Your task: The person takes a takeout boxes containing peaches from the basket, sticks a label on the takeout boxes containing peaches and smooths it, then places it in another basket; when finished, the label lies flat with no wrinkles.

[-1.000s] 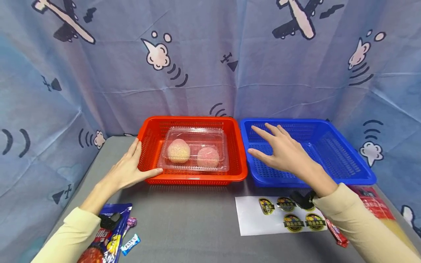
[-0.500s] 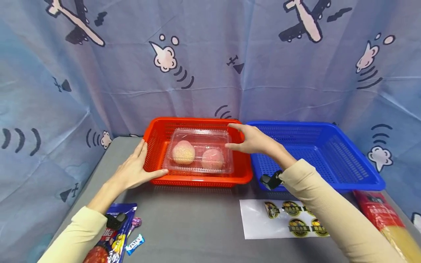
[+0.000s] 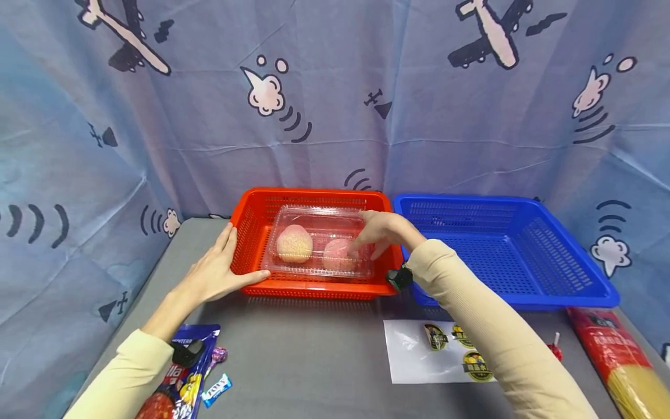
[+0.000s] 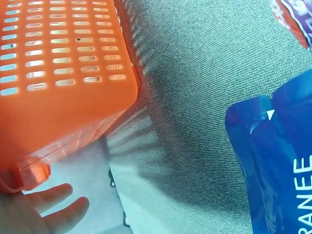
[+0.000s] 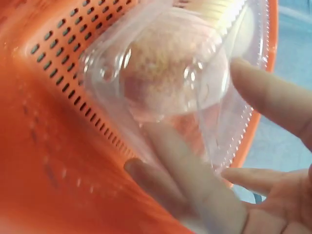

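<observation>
— Sitting where, the clear box (image 3: 319, 243)?

— Lying inside the red basket (image 3: 250, 233), lid closed over two pale round buns (image 3: 294, 244), one beside the other.

— Being held by the right hand (image 3: 384, 231)?

— Reaching over the basket's right wall onto the box's right end. Fingers (image 5: 187, 180) curling under the box edge, thumb (image 5: 273, 100) pressing on top, seen from the right wrist: gripping it.

— And the left hand (image 3: 217, 270)?

— Resting flat against the basket's left outer wall, fingers straight, thumb lying along the front rim. Gripping nothing.

— Standing right of the basket?

— A blue basket (image 3: 570, 279), touching or nearly touching it.

— Lying in front of the basket?

— A sticker sheet (image 3: 413, 352) toward the right, a pasta packet (image 3: 617, 355) farther right. Toward the left, a blue snack bag (image 3: 175, 384) with a small candy (image 3: 216, 390) beside it, all on grey table (image 3: 309, 349).
</observation>
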{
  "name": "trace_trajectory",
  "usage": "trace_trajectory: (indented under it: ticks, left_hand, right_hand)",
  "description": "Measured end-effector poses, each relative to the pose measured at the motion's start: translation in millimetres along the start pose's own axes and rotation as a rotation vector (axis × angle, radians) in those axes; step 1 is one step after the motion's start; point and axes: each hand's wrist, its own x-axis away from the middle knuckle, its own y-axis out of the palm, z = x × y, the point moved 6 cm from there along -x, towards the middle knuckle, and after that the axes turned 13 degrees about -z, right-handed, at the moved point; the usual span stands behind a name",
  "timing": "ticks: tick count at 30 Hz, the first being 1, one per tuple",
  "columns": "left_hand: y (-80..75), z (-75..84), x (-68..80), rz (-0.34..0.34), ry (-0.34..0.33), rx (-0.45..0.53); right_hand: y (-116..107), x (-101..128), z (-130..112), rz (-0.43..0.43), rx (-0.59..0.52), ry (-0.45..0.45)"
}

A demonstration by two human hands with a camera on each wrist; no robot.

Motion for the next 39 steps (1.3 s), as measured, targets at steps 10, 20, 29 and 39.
trace_trajectory:
  ticks: [10,20,29,39]
  left_hand:
    - [0.6,1.4,-0.1,0.004,0.005,-0.005]
    - [0.9,1.0,-0.6,-0.006,0.002,0.012]
    - [0.3,1.0,-0.7,-0.006,0.003,0.009]
    - [1.5,0.2,-1.7,-0.002,0.003,0.019]
  right_hand:
    - [6.9,-11.4,-8.6,0.05,-0.031,0.002]
    - [3.8,-16.6,5.1,-0.006,-0.137,0.022]
    - [1.2,-16.1,11.1,-0.032,-0.251,-0.029]
    - [10.5,-13.9,-2.1,-0.038,-0.408,-0.154]
